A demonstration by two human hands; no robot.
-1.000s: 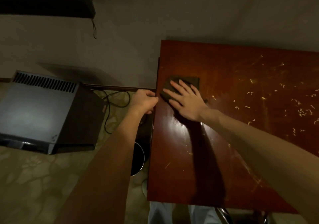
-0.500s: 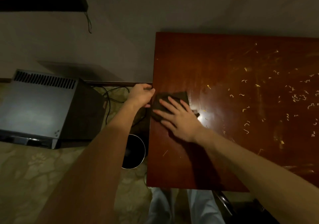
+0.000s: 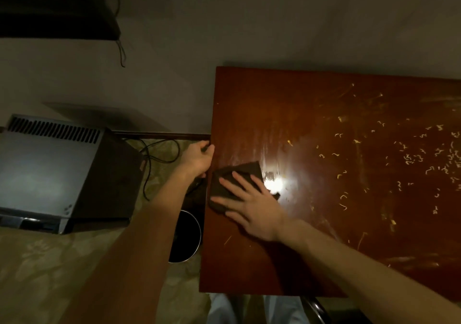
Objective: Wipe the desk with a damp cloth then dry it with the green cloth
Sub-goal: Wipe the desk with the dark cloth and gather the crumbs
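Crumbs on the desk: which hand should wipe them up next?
Right, most likely. The right hand presses the cloth flat on the desk, with crumbs lying to its right. The left hand grips the desk's left edge and holds no cloth.

cloth (image 3: 235, 180) sits at the desk's (image 3: 324, 261) left edge, crumbs (image 3: 419, 156) off right, what looks like a bin (image 3: 185, 236) on the floor left of it

Right hand (image 3: 252, 206) is pressing flat; left hand (image 3: 198, 158) is gripping.
Right fingers (image 3: 239, 179) are lying straight and spread; left ones are curling round the tabletop (image 3: 274, 114) edge.
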